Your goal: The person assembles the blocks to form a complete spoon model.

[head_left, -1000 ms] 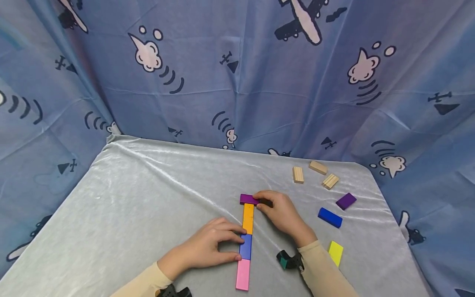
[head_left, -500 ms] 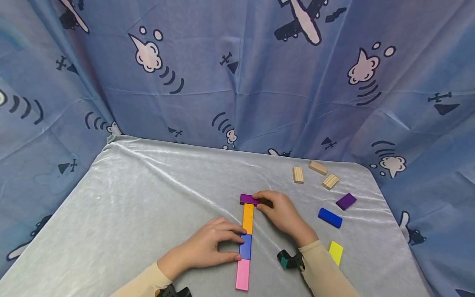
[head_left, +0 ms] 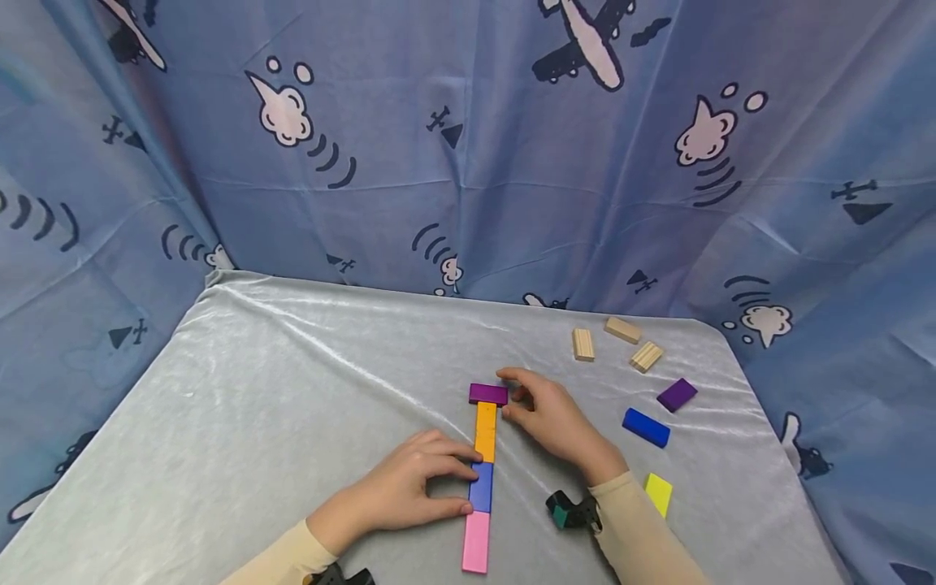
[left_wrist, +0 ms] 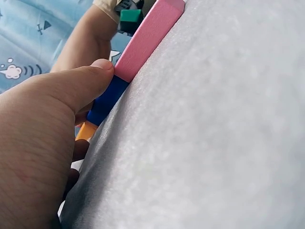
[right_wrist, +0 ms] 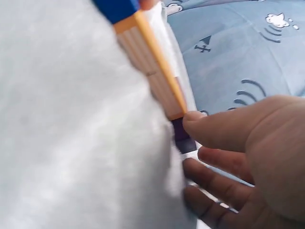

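Observation:
A row of wooden blocks runs away from me in the head view: pink [head_left: 475,543], blue [head_left: 480,487] and orange [head_left: 486,432]. Across its far end lies a purple block [head_left: 487,394], forming a T. My left hand [head_left: 413,479] touches the row's left side with relaxed fingers. Its thumb rests near the joint of pink and blue, and its fingertips are by the blue block and the near end of the orange one. Beside the purple block's right end is my right hand [head_left: 552,418], thumb and index finger apart, with nothing between them.
To the right lie a dark blue block [head_left: 647,427], another purple block [head_left: 677,395] and a yellow block [head_left: 658,494], partly behind the right sleeve. Three plain wood blocks [head_left: 583,344] lie farther back on the grey cloth [head_left: 329,390]. A patterned blue curtain [head_left: 380,146] hangs behind.
My right hand has let go of the purple block and drawn slightly right, its index finger lifting off. The left hand stays against the row. The head view has shifted slightly.

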Available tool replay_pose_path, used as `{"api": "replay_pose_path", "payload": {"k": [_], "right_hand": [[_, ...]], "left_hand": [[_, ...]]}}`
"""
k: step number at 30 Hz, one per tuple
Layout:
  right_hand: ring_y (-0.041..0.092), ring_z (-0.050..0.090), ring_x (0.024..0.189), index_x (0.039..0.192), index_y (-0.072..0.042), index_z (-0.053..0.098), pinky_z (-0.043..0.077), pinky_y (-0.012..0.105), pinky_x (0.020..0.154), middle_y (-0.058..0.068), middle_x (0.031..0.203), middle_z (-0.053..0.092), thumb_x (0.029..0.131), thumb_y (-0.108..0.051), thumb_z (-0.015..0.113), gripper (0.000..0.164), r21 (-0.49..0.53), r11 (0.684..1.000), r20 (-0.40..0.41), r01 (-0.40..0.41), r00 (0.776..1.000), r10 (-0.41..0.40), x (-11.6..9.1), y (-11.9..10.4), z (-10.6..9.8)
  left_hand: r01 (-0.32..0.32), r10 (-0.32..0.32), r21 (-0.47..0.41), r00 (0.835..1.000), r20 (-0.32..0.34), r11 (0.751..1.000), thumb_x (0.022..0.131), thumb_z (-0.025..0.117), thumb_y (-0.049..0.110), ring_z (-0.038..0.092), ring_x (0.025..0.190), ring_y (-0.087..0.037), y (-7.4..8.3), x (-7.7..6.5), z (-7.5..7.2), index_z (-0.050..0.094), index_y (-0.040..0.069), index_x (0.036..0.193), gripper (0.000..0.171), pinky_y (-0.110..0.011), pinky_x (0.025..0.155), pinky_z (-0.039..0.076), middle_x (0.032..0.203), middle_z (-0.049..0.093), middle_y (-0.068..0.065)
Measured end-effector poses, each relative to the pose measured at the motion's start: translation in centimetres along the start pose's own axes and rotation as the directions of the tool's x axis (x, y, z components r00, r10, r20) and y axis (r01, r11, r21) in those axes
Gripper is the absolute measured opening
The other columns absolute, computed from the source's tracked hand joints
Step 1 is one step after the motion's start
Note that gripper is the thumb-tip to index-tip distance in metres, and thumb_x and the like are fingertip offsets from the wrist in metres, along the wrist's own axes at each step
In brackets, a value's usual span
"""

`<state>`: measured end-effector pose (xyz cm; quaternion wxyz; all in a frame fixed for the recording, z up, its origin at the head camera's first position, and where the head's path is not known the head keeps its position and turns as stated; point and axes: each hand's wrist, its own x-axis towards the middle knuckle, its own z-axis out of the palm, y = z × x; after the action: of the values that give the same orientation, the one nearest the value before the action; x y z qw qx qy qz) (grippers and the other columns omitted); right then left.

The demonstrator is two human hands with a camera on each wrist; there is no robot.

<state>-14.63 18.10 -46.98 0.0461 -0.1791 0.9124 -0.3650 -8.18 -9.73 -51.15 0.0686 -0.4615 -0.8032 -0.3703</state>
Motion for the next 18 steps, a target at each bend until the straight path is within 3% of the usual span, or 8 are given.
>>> {"api": "replay_pose_path", "payload": {"k": [10, 18], "right_hand": [[0.022, 0.068, 0.111, 0.138, -0.017, 0.074, 0.059, 0.051, 0.098, 0.003, 0.134, 0.073, 0.107, -0.02, 0.073, 0.031, -0.007, 1.0, 0.096, -0.003, 0.995, 0.004, -1.3, -1.2, -2.9], [0.027, 0.068, 0.12, 0.129, -0.014, 0.077, 0.058, 0.057, 0.099, 0.001, 0.129, 0.075, 0.107, -0.014, 0.072, 0.023, -0.012, 0.999, 0.111, 0.052, 0.993, -0.051, -4.9, -0.2, -6.1]], "left_hand": [[0.051, -0.05, -0.03, 0.999, 0.019, 0.998, 0.095, 0.087, 0.041, 0.059, 0.126, -0.006, 0.1, -0.2, 0.1, 0.082, 0.022, 0.121, 0.033, -0.03, 0.107, 0.05, 0.141, 0.07, 0.013], [0.005, -0.005, -0.012, 1.0, 0.0, 1.0, 0.095, 0.087, 0.04, 0.06, 0.126, -0.008, -0.1, -0.1, 0.1, 0.082, 0.022, 0.121, 0.032, -0.031, 0.105, 0.051, 0.141, 0.07, 0.011]]}}
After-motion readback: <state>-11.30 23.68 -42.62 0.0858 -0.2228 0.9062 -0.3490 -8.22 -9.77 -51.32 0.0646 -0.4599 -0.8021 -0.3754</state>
